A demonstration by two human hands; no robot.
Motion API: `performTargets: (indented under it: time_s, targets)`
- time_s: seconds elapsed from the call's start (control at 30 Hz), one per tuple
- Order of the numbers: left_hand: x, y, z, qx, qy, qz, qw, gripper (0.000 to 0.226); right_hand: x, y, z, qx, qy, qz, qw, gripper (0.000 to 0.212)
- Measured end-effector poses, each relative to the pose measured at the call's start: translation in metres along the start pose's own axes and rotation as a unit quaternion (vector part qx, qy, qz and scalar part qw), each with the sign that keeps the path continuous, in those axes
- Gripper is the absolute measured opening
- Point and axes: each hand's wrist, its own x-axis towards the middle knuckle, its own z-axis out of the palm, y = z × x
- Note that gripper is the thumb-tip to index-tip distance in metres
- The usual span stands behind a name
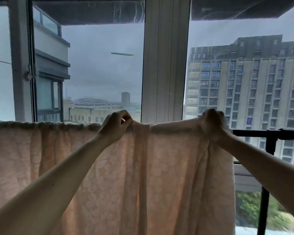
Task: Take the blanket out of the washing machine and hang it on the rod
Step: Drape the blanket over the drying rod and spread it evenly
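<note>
A high-rise home's glazed balcony or laundry corner is shown: a pale pink textured blanket (pixel 109 167) is draped over a black metal drying rod (pixel 255 132) before tall white-framed windows (pixel 165 65), through which a grey multi-storey apartment block (pixel 244 85) is seen.

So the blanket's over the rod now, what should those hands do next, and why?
Probably slide the right hand rightward along the rod, spreading the blanket. Both hands pinch its top edge, the left hand beside bunched folds in the middle, and bare rod remains to the right.
</note>
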Motion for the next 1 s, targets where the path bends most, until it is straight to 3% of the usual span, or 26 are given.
performTargets:
  time_s: [0.07, 0.17, 0.23, 0.4, 0.57, 0.83, 0.93, 1.0]
  targets:
    - [0.001, 0.002, 0.003, -0.004, -0.006, 0.002, 1.0, 0.009, 0.001, 0.009, -0.006, -0.03, 0.006, 0.019, 0.999, 0.015]
    - [0.0, 0.007, 0.009, 0.001, -0.012, 0.012, 1.0, 0.012, -0.007, -0.004, -0.001, -0.022, 0.008, -0.128, 0.991, 0.005]
    - [-0.001, 0.009, 0.011, 0.005, -0.015, 0.016, 1.0, 0.014, -0.017, -0.02, 0.004, 0.026, -0.025, -0.218, 0.975, 0.01]
    - [-0.002, 0.006, 0.014, 0.006, -0.024, 0.012, 1.0, 0.015, -0.039, -0.048, 0.019, 0.094, -0.055, -0.287, 0.952, 0.018]
    - [-0.003, 0.005, 0.014, 0.004, -0.011, 0.014, 1.0, 0.018, -0.035, -0.045, 0.025, 0.11, -0.002, -0.252, 0.961, 0.012]
    - [-0.002, -0.002, 0.013, 0.015, -0.011, 0.02, 1.0, 0.012, -0.015, 0.021, -0.002, -0.03, 0.039, -0.093, 0.994, 0.018]
    - [-0.004, 0.004, 0.018, 0.022, 0.001, 0.026, 0.999, 0.013, -0.015, 0.02, -0.008, -0.051, 0.043, -0.095, 0.993, 0.013]
    - [-0.005, 0.01, 0.022, 0.027, 0.015, 0.036, 0.999, 0.014, -0.018, 0.007, -0.007, -0.031, 0.059, -0.149, 0.987, 0.011]
